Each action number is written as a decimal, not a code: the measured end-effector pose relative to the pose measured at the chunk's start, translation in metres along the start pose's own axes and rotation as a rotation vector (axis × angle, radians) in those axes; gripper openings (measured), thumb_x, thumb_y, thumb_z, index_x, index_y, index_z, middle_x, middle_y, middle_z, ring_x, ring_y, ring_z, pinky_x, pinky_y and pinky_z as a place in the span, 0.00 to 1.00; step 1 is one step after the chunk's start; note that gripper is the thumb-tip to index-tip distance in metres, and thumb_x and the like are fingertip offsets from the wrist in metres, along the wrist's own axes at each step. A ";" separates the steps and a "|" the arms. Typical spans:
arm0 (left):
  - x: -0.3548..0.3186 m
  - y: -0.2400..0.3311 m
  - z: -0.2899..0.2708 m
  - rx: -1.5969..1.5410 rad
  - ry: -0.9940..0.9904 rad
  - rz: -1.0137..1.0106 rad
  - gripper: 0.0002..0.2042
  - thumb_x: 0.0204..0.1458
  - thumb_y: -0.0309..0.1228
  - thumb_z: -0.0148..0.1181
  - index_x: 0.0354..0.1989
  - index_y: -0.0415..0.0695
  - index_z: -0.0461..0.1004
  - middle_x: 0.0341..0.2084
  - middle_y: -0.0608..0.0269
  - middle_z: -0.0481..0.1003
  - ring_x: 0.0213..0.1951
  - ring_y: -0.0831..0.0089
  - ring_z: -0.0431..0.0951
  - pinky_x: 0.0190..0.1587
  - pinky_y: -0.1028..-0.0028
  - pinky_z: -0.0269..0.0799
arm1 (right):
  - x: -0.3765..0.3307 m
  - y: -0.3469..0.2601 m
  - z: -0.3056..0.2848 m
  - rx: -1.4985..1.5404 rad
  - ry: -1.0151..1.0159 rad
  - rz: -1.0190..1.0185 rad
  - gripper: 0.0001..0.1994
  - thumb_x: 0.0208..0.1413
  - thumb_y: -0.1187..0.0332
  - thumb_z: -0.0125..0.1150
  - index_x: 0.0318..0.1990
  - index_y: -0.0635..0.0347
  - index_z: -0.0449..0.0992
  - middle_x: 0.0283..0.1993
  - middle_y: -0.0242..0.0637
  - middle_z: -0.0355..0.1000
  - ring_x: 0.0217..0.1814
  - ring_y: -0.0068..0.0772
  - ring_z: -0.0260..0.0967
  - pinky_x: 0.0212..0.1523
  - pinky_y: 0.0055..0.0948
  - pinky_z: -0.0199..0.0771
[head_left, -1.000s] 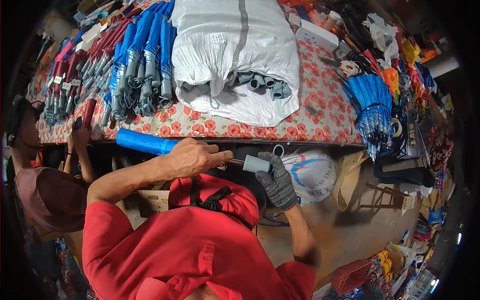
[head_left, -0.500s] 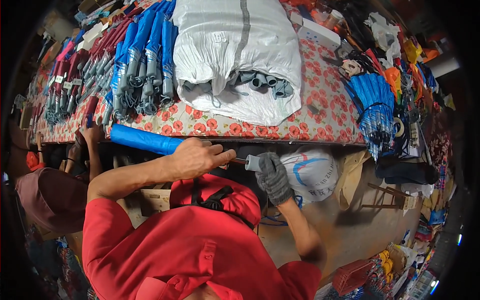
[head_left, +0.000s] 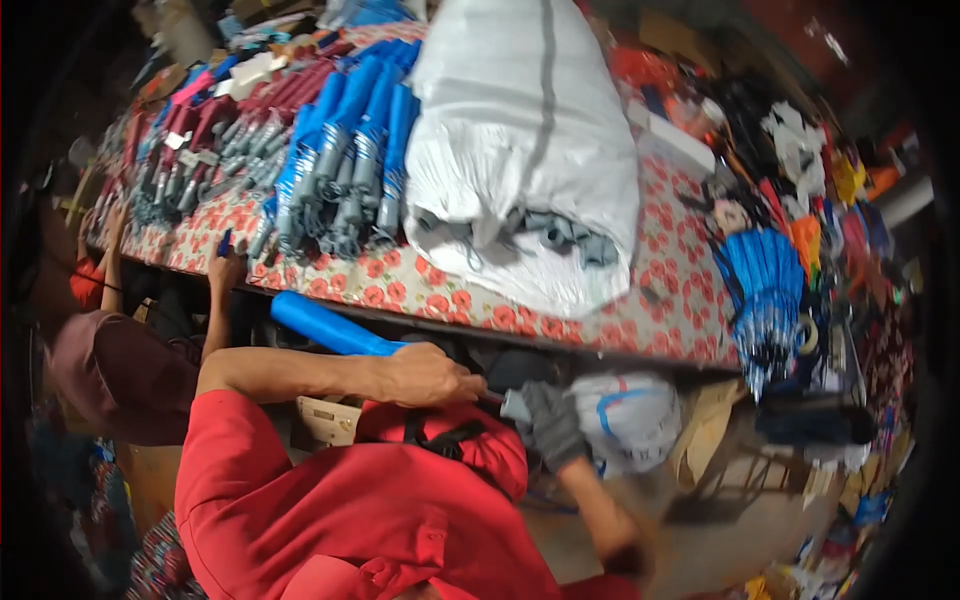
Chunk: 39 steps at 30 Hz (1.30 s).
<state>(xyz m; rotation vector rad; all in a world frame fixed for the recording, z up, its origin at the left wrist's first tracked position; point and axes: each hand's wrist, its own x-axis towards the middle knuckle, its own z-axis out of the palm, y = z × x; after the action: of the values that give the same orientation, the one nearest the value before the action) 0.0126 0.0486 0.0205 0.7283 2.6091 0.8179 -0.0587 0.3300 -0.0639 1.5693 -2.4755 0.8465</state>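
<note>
A white sack [head_left: 520,120] takes up the middle of the flowered table [head_left: 690,270], grey handles [head_left: 562,238] showing in its mouth. Blue umbrellas [head_left: 345,110] lie bunched to its left, with maroon umbrellas [head_left: 285,92] beyond them; another blue bundle [head_left: 752,262] hangs over the table's right end. A marked white bag [head_left: 628,425] sits just beyond the right hand [head_left: 555,425], below the table edge, which bounds the space ahead of both hands. A co-worker's cap [head_left: 125,365] is at the left.

The blue umbrella [head_left: 325,321] is held slantwise in front of that edge, the left hand [head_left: 435,376] clasped around its inner end. A thin shaft [head_left: 490,397] leads from there to the grey handle [head_left: 514,405], which the gloved right hand grasps; blur makes it hard to tell how far the shaft goes in.

Compared with half a second ago, the view has swung, so the sack and both hands appear lower, and less of the grey handle shows past the glove.
</note>
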 end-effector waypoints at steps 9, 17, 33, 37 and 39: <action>0.000 0.013 -0.007 0.229 -0.095 -0.012 0.16 0.64 0.42 0.50 0.35 0.40 0.74 0.26 0.47 0.77 0.32 0.52 0.80 0.34 0.56 0.72 | -0.002 -0.010 0.018 0.036 -0.284 0.035 0.20 0.54 0.56 0.66 0.49 0.60 0.77 0.38 0.48 0.75 0.42 0.57 0.73 0.42 0.44 0.75; -0.010 -0.016 0.019 -0.228 -0.016 0.242 0.12 0.62 0.40 0.51 0.39 0.45 0.73 0.25 0.51 0.78 0.30 0.48 0.80 0.30 0.51 0.74 | 0.016 -0.017 -0.004 0.157 -0.012 -0.095 0.27 0.57 0.46 0.62 0.57 0.54 0.74 0.52 0.51 0.76 0.54 0.48 0.75 0.55 0.43 0.73; -0.030 -0.014 0.011 0.251 0.050 0.036 0.15 0.63 0.43 0.49 0.40 0.44 0.75 0.21 0.47 0.77 0.25 0.50 0.80 0.25 0.53 0.72 | 0.031 -0.035 0.009 0.624 -0.166 0.248 0.17 0.61 0.61 0.60 0.52 0.63 0.77 0.48 0.50 0.75 0.49 0.52 0.73 0.52 0.43 0.74; -0.033 -0.010 -0.006 -0.850 -0.479 -0.003 0.15 0.63 0.43 0.49 0.41 0.44 0.74 0.20 0.48 0.77 0.26 0.50 0.80 0.26 0.54 0.73 | 0.015 -0.034 0.007 0.258 0.060 -0.044 0.15 0.62 0.64 0.58 0.51 0.64 0.77 0.47 0.50 0.75 0.48 0.52 0.74 0.51 0.44 0.74; -0.031 -0.006 0.003 -0.468 -0.291 -0.012 0.16 0.63 0.44 0.49 0.42 0.44 0.74 0.20 0.49 0.77 0.26 0.50 0.80 0.26 0.54 0.73 | -0.006 -0.017 0.033 0.697 -0.011 0.257 0.14 0.63 0.66 0.57 0.50 0.65 0.77 0.46 0.49 0.75 0.47 0.52 0.74 0.50 0.45 0.74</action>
<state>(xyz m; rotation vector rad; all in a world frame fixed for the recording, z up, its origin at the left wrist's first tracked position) 0.0372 0.0288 0.0190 0.6361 2.0546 1.1650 -0.0345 0.3132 -0.0871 1.3942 -2.5687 1.9016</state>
